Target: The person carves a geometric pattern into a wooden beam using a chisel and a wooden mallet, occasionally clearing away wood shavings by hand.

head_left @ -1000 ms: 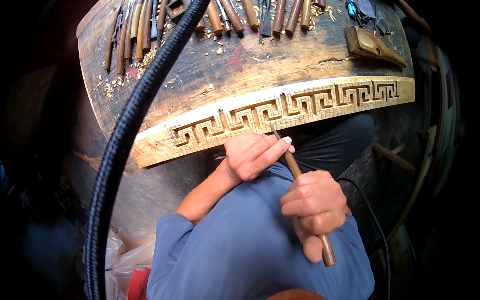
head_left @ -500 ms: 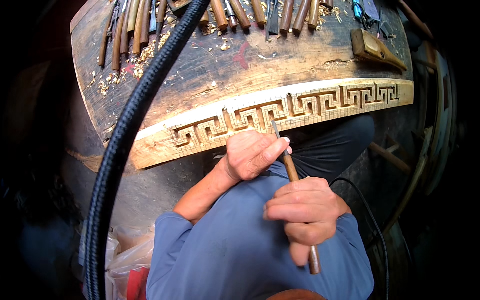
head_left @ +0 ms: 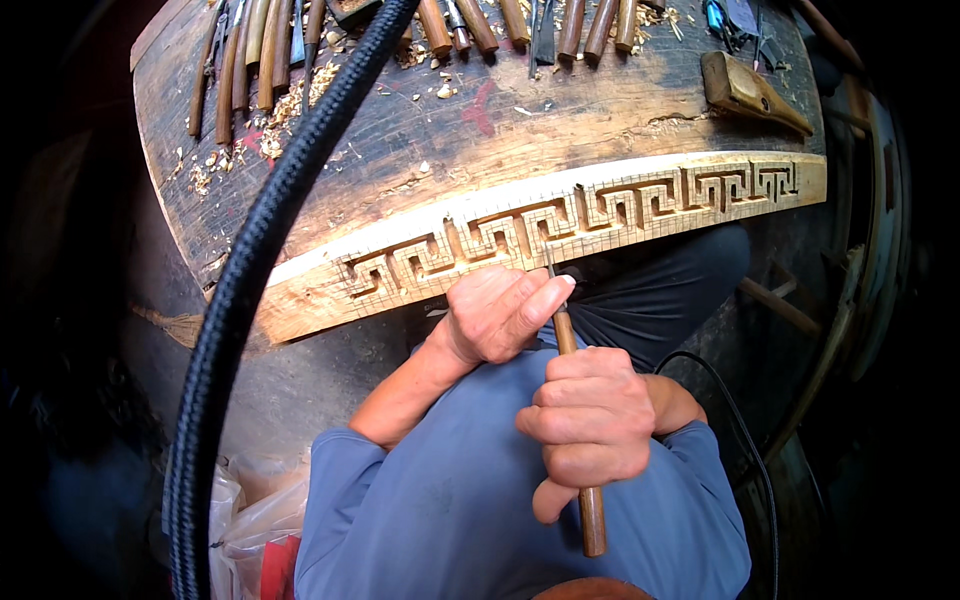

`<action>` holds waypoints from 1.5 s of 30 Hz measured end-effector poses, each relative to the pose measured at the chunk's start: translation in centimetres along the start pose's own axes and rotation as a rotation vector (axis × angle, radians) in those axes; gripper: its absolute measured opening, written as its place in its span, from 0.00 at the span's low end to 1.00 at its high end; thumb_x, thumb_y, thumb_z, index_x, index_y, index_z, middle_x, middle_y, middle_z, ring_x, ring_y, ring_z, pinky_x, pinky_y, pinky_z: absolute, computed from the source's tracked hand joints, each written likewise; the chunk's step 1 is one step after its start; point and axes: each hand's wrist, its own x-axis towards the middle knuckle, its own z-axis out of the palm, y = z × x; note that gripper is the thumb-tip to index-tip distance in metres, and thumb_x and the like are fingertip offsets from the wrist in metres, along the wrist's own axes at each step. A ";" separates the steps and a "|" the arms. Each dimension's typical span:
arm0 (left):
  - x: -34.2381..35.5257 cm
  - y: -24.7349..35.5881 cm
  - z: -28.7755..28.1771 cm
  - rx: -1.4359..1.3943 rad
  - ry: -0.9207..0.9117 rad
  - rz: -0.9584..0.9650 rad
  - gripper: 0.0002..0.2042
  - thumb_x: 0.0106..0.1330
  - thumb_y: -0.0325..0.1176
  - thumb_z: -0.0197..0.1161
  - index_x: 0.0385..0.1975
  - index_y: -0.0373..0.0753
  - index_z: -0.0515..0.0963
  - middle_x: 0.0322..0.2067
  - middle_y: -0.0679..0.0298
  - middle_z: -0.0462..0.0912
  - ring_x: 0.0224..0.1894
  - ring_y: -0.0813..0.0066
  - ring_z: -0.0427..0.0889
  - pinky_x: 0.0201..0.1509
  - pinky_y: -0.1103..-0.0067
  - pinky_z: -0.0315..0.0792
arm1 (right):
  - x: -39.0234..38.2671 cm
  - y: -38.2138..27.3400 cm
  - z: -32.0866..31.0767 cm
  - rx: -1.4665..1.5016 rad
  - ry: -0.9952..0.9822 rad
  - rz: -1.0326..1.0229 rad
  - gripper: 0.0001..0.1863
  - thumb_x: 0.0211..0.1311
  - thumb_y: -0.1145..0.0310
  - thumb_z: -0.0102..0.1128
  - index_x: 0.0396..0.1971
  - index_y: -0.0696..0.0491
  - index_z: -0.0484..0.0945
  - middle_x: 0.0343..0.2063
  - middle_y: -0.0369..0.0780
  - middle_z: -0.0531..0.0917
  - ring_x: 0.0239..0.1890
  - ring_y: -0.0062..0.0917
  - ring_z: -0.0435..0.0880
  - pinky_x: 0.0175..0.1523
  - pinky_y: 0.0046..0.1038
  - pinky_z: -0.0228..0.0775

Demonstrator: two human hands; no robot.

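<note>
Right hand (head_left: 592, 415): clenched round the wooden handle of the chisel (head_left: 565, 332), butt protruding below the fist. Left hand (head_left: 505, 312): grasping the same tool farther up, one digit laid across the shank; the undersides of its fingers are hidden. The chisel stands between the person's body and the board (head_left: 510, 232), its blade pointing away and its tip over the pencil-gridded face; whether the edge bites cannot be told. The board lies along the near side of the bench (head_left: 390, 140), slanting up to the right, and carries a row of angular key-pattern recesses. The left hand is at the board's near edge. On the bench, a mallet (head_left: 750, 93) lies beyond the board's right portion; wooden-handled tools (head_left: 245, 75) line the far side, with shavings (head_left: 203, 182) scattered about them. A black braided hose (head_left: 265, 235) crosses the view at left, partly obscuring the bench.
</note>
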 end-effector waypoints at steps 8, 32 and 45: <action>-0.2 -0.1 0.4 0.007 0.018 -0.008 0.19 0.68 0.25 0.73 0.59 0.37 0.85 0.35 0.60 0.91 0.25 0.71 0.85 0.24 0.74 0.73 | -0.1 0.4 -0.2 -0.027 -0.094 0.007 0.36 0.77 0.43 0.73 0.18 0.51 0.66 0.25 0.41 0.82 0.17 0.21 0.70 0.21 0.26 0.55; 0.4 0.0 0.8 -0.024 0.046 -0.041 0.14 0.72 0.24 0.71 0.55 0.34 0.86 0.35 0.59 0.91 0.24 0.72 0.84 0.24 0.74 0.72 | 0.4 0.8 -0.3 -0.024 -0.085 0.037 0.37 0.76 0.42 0.73 0.17 0.51 0.65 0.24 0.41 0.82 0.15 0.22 0.70 0.20 0.27 0.55; 1.8 0.5 1.7 0.019 0.099 -0.105 0.19 0.65 0.22 0.69 0.57 0.34 0.87 0.31 0.61 0.91 0.23 0.72 0.86 0.22 0.75 0.71 | 2.0 1.5 -2.8 0.084 -0.031 0.127 0.28 0.68 0.56 0.82 0.19 0.52 0.72 0.21 0.37 0.76 0.17 0.26 0.71 0.22 0.30 0.58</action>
